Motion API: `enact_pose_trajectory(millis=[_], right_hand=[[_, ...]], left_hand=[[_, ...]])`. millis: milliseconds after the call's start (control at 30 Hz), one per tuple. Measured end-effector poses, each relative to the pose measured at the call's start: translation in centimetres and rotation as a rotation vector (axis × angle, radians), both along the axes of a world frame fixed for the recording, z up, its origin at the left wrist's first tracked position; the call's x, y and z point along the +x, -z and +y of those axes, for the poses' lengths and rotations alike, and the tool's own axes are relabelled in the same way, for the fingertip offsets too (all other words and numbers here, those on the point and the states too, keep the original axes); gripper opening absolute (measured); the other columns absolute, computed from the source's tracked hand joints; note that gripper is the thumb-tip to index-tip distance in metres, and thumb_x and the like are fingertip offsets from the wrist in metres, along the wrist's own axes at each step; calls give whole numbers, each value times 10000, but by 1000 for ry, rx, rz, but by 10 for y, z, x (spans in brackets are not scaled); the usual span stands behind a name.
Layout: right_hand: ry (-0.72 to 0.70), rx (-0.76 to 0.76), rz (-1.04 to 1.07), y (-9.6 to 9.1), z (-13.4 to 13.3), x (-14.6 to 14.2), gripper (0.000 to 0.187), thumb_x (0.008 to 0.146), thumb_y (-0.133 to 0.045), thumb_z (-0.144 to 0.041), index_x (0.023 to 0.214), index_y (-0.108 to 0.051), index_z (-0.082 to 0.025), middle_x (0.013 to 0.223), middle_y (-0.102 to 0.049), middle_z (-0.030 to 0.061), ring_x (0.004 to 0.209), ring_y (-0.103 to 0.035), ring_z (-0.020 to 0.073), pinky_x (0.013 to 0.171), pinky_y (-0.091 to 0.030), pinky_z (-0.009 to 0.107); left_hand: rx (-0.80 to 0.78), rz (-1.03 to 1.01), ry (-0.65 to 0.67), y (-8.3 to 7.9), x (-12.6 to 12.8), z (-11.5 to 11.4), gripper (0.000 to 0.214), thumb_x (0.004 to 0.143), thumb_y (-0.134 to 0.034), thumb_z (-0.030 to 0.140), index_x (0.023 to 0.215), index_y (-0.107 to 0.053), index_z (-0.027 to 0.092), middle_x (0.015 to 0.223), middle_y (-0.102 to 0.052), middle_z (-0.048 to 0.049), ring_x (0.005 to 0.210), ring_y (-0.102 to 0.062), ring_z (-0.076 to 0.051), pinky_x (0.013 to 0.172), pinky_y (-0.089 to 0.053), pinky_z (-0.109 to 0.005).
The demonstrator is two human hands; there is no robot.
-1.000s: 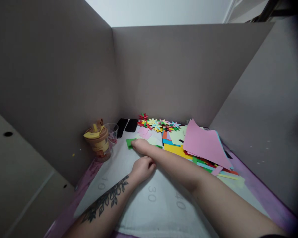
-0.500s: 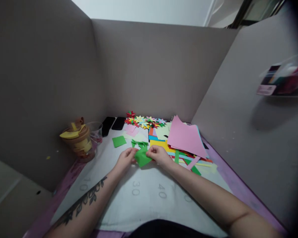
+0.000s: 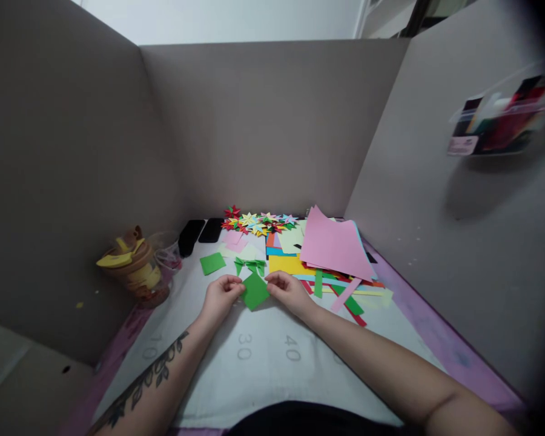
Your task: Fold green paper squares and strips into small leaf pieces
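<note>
Paper square in green sits between left hand and right hand, each pinching an edge between thumb and fingers, as folded green pieces lie just beyond the hands, pink sheets farther right

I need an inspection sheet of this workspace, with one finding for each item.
Surface: white mat with printed numbers, over purple cover.
Work items: green paper square, held; loose green square and folded green pieces beyond.
Clutter: paper stars, paper strips, pink sheet, two black slabs, lidded cup, clear cup.
Hands: left hand and right hand pinch the green paper square at its edges.
Cables: nothing seen.
Surroundings: grey panels on three sides; clear container on the right one, contents blurred.
</note>
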State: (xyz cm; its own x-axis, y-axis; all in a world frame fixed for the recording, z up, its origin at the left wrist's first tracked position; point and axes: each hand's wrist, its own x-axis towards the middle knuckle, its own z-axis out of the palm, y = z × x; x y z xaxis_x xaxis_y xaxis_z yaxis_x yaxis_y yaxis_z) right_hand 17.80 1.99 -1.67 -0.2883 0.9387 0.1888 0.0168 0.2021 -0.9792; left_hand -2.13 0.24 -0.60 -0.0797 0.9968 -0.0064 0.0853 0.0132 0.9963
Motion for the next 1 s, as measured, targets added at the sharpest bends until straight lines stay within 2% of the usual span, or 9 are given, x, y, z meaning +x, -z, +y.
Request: enact_pose_trajectory(millis=[200, 367, 467, 567, 633, 767, 833, 900, 1000], right_hand=[[9, 92, -15, 1, -5, -1, 234, 784, -576, -346, 954, -590, -186, 826, -614, 25, 733, -574, 144, 664, -457, 261], [36, 370, -169, -10, -13, 2, 262, 815, -544, -270, 1065, -609, -223, 1057, -589, 73, 896, -563, 174, 692, -467, 276], [23, 447, -190, -10, -16, 1, 338, 808, -544, -232, 1145, -568, -240, 1092, -580, 77, 925, -550, 181, 700, -470, 288], [57, 365, -183, -6, -15, -2, 437, 765, -578, -210, 1196, -511, -237, 1045, -585, 65, 839, -559, 163, 660, -470, 275], [74, 268, -178, -2, -13, -3, 418, 739, -589, -206, 1151, -524, -223, 922, -602, 37, 768, -563, 153, 633, -465, 264], [107, 145, -198, 4, -5, -5, 113, 717, -569, -215, 822, -605, -190, 681, -571, -16, 634, -538, 134, 601, -447, 251], [133, 62, -153, 6, -1, -4, 63, 714, -557, -236, 743, -582, -185, 628, -545, -28, 573, -525, 124, 537, -432, 236], [144, -68, -69, 9, 3, -3, 96, 713, -551, -267, 767, -557, -187, 587, -515, -45, 497, -510, 111, 452, -401, 215], [148, -187, 17, 11, 7, -2, 152, 703, -555, -293, 808, -542, -184, 574, -498, -58, 447, -502, 96, 393, -364, 190]], left_hand=[[14, -7, -29, -4, 3, -3, 227, 604, -704, 272, 733, -580, 132, 551, -597, 27, 471, -495, -72, 463, -329, -165], [18, -32, -43, -5, 4, -3, 241, 589, -717, 269, 727, -576, 130, 543, -598, 31, 472, -500, -68, 476, -339, -160], [15, -39, -41, -5, 4, -3, 251, 579, -723, 266, 723, -567, 133, 547, -600, 34, 468, -501, -68, 474, -343, -159], [23, -69, -53, -4, 5, -3, 274, 557, -735, 255, 715, -539, 147, 507, -550, 69, 435, -471, -58, 457, -337, -154], [37, -95, -64, -4, 6, -4, 301, 534, -748, 240, 710, -519, 157, 485, -507, 92, 422, -451, -53, 452, -340, -152], [52, -108, -79, 1, 3, 0, 281, 558, -741, 276, 726, -561, 141, 548, -544, 59, 473, -485, -68, 463, -364, -159], [50, -128, -124, 5, -3, 6, 287, 606, -712, 324, 781, -606, 124, 634, -598, 15, 523, -521, -87, 481, -390, -172], [52, -180, -234, 9, -11, 14, 357, 635, -690, 340, 906, -621, 118, 775, -647, -36, 607, -572, -117, 538, -440, -200], [90, -254, -405, 12, -25, 27, 504, 692, -640, 302, 1159, -537, 142, 1125, -606, -123, 886, -613, -189, 737, -493, -281]])
